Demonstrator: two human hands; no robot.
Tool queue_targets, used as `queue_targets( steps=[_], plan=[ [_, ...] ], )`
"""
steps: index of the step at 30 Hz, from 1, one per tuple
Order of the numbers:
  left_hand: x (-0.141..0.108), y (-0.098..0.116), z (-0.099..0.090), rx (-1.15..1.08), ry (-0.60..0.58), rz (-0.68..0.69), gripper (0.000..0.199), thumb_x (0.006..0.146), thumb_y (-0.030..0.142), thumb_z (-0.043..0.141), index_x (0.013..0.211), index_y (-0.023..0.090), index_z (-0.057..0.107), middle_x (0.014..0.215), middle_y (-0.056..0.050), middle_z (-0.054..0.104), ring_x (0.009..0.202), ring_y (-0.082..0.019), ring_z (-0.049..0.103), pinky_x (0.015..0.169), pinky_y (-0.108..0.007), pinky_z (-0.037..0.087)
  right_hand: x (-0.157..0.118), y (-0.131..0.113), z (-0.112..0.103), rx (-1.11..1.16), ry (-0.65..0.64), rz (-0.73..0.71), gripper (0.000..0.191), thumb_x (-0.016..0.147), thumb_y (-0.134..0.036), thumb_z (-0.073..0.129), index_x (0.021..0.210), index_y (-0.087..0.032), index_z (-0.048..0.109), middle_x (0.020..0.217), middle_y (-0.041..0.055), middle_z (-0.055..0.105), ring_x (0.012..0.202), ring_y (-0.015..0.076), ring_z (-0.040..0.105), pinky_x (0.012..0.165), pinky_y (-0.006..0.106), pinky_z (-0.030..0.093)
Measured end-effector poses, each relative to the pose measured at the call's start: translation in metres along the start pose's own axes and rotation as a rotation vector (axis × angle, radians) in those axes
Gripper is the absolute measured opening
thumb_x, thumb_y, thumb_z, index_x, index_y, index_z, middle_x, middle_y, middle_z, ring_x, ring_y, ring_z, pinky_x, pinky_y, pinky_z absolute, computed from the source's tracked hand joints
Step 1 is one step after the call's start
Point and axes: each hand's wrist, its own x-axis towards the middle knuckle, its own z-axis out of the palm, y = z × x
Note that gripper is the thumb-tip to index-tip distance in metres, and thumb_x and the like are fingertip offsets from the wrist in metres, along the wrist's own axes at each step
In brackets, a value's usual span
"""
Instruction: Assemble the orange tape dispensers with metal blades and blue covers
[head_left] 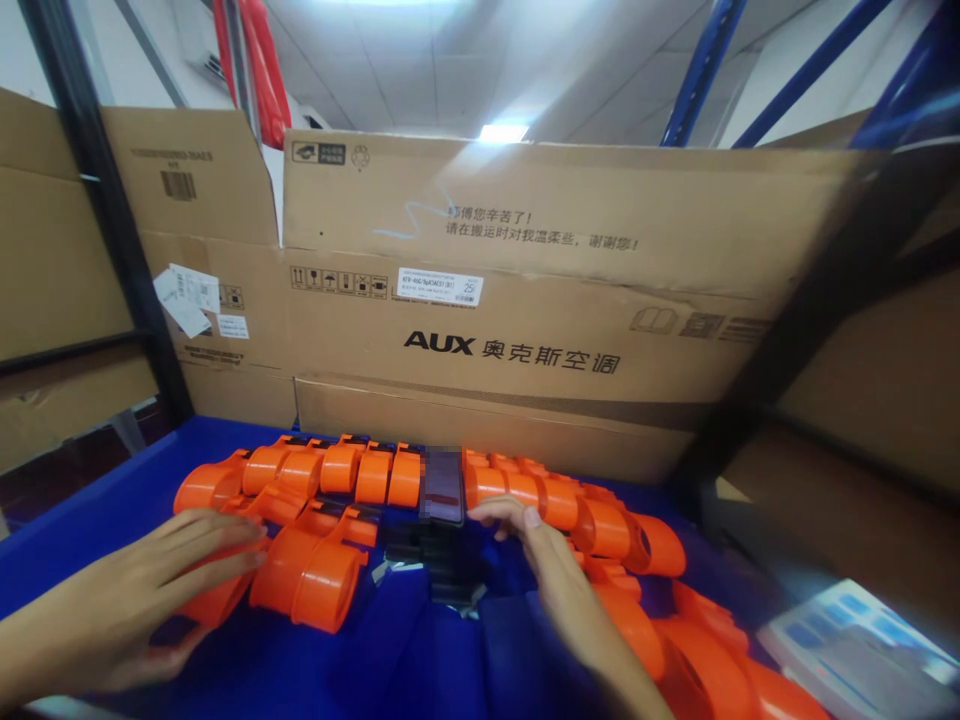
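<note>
On the left, my left hand (161,590) reaches over an orange ring-shaped plastic part (225,598), its fingers stretched across the top and the thumb apart below. Whether it grips the part cannot be made out. Beside that lies another orange plastic part (311,580). My right hand (529,530) is at the centre right, fingers loosely bent and apart, with nothing visible in them. Its fingertips are close to a dark phone-like slab (444,490) standing among the orange parts. Black pieces with silvery ends (439,560) lie just in front of the slab.
Rows of orange parts (375,475) run along the back of the blue surface (97,490), and more orange parts (705,660) lie at the right. A large cardboard sheet (525,240) stands behind. A white device with blue keys (862,650) sits front right. Dark metal posts (112,220) flank the area.
</note>
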Motion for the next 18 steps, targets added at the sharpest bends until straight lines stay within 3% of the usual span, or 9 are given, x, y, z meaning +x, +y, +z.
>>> queue_targets(
  steps=[4,9,13,16,18],
  plan=[
    [0.004,-0.008,-0.013,-0.017,0.086,-0.026,0.074,0.078,0.02,0.072,0.143,0.051,0.058,0.147,0.004,0.065,0.131,-0.037,0.064,0.112,-0.053,0.05,-0.001,-0.001,0.0,0.011,0.008,-0.011,0.055,0.109,-0.054,0.031,0.109,-0.026,0.079,0.112,0.0058,0.076,0.105,0.0272,0.066,0.104,0.045,0.05],
    [0.022,-0.006,-0.02,-0.109,0.222,-0.033,0.062,0.073,0.021,0.078,0.129,0.046,0.072,0.136,0.005,0.074,0.123,-0.037,0.069,0.112,-0.057,0.047,-0.001,-0.001,0.0,0.024,-0.007,-0.013,0.055,0.11,-0.052,0.03,0.109,-0.025,0.078,0.111,0.0056,0.076,0.106,0.0266,0.066,0.103,0.044,0.05],
    [0.039,0.009,-0.016,-0.065,0.326,0.119,0.066,0.074,0.015,0.077,0.133,0.043,0.069,0.142,0.002,0.07,0.122,-0.037,0.069,0.108,-0.058,0.052,-0.001,-0.003,0.0,0.047,-0.018,-0.022,0.051,0.109,-0.052,0.034,0.108,-0.025,0.077,0.11,0.0059,0.076,0.107,0.0263,0.065,0.104,0.044,0.048],
    [0.061,0.033,-0.003,-0.047,0.421,0.232,0.081,0.072,0.009,0.079,0.143,0.042,0.058,0.156,-0.003,0.057,0.131,-0.036,0.064,0.109,-0.062,0.05,-0.001,-0.004,0.003,0.081,-0.07,-0.007,0.039,0.106,-0.051,0.046,0.118,-0.025,0.073,0.113,0.0062,0.075,0.109,0.0258,0.066,0.103,0.042,0.049],
    [0.082,0.056,0.007,-0.028,0.447,0.419,0.079,0.072,0.009,0.081,0.144,0.034,0.058,0.156,-0.01,0.057,0.133,-0.037,0.062,0.111,-0.062,0.05,-0.002,-0.004,0.007,0.114,-0.089,0.016,0.038,0.104,-0.05,0.053,0.129,-0.027,0.068,0.112,0.006,0.075,0.106,0.0244,0.067,0.098,0.039,0.051]
  ],
)
